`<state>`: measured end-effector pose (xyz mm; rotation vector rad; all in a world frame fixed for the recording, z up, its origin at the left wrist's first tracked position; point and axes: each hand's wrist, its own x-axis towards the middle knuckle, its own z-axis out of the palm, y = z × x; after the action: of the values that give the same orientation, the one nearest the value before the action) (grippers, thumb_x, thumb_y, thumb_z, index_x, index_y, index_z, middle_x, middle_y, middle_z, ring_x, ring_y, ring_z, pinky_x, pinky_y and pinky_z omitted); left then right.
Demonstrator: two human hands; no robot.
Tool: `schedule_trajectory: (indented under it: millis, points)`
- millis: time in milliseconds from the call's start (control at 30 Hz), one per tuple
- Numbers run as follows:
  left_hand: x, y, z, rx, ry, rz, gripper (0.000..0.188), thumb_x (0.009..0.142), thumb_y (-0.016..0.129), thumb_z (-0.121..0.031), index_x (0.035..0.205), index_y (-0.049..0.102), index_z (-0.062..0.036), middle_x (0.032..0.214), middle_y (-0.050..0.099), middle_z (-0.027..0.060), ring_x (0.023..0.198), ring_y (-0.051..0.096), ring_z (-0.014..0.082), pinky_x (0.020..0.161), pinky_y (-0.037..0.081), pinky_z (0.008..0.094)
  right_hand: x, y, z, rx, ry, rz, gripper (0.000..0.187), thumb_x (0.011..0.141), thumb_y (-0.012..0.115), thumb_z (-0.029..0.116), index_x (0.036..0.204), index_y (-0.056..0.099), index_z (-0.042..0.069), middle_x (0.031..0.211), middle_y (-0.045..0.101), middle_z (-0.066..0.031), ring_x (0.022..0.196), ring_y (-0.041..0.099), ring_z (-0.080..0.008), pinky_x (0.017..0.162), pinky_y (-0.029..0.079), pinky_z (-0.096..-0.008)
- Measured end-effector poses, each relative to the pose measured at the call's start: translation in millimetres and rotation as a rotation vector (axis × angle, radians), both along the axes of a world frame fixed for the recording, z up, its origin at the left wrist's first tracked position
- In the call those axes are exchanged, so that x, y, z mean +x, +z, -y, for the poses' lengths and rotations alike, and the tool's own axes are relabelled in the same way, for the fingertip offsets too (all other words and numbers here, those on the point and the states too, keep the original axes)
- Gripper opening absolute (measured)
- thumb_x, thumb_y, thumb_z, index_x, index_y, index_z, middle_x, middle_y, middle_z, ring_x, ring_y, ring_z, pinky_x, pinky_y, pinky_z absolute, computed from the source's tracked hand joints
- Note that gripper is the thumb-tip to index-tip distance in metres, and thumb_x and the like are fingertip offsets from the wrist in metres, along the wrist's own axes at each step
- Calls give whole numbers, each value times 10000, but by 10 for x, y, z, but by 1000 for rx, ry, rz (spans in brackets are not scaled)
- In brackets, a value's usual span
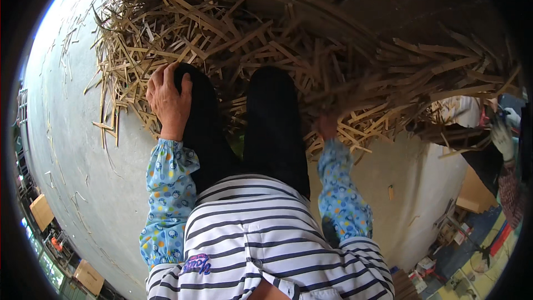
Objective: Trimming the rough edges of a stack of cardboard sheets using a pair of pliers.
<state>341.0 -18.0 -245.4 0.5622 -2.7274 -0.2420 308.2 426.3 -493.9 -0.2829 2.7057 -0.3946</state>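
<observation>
The strips (277, 47) are lying heaped and crossed on the floor (83, 144) before the knees. The right hand (328, 125) is sitting at the near edge; blur is hiding whether it is pinching any. Working well is probably meaning small bunches, eased out lengthwise, as crossed ends are likely snagging. The left hand (170, 100) is resting loosely spread on the left knee (194, 80), gripping nothing. Rightward, a co-worker's gloved hand (503, 139) is showing near the heap.

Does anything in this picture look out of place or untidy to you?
Yes. One small tan piece lies apart on the floor, right of the right sleeve, and thin scraps lie at far left. They look stray because most strips are heaped together.
</observation>
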Motion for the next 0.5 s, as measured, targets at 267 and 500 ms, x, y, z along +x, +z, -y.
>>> schedule_trajectory:
  millis: [267,500]
  points:
    - [116,38,45,-11,11,14,334,851,607,-293,1139,577,-126,1153,545,63,1102,491,264,943,351,396,-196,1733,629,-933,-543,675,271,894,470,194,1052,592,9,810,606,-76,707,575,-167,631,461,-333]
    - [149,0,115,-13,1,-5,337,850,605,-290,1144,576,-128,1165,538,68,1123,478,271,949,346,406,-1020,1785,1191,-925,-575,460,215,862,525,206,968,619,44,871,608,-30,790,583,-144,704,455,-312]
